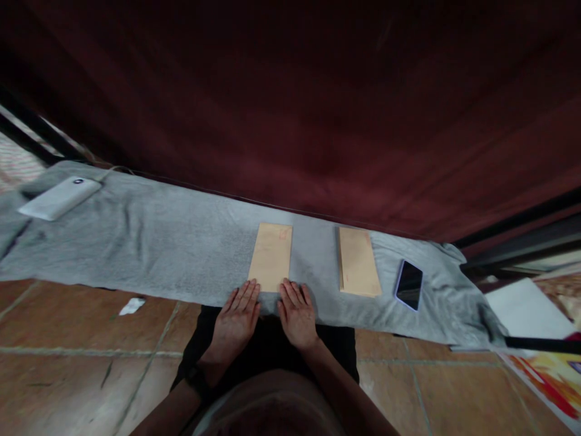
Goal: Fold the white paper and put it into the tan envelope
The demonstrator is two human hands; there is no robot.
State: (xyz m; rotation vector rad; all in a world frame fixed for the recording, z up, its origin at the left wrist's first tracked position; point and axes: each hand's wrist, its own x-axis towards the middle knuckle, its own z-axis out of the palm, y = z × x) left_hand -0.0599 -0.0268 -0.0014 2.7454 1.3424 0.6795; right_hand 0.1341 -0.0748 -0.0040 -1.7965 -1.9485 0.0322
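Observation:
A tan paper envelope [271, 254] with a small red mark at its upper right lies flat on the grey cloth in front of me. My left hand [237, 318] rests palm down at its lower left corner, fingers stretched out and fingertips touching the edge. At the lower right corner lies my right hand [297, 312], also flat, its fingers extended and the index fingertip on the paper. Neither hand grasps anything. To the right sits a small stack of similar envelopes [358, 260], slightly fanned, apart from both hands.
Grey cloth [172, 236] covers the long narrow surface. A dark-screened phone [410, 284] lies right of the stack. At the far left is a white device [61, 198] with a cable. A dark red curtain [290, 121] hangs behind. A white scrap [132, 306] lies on the tiled floor.

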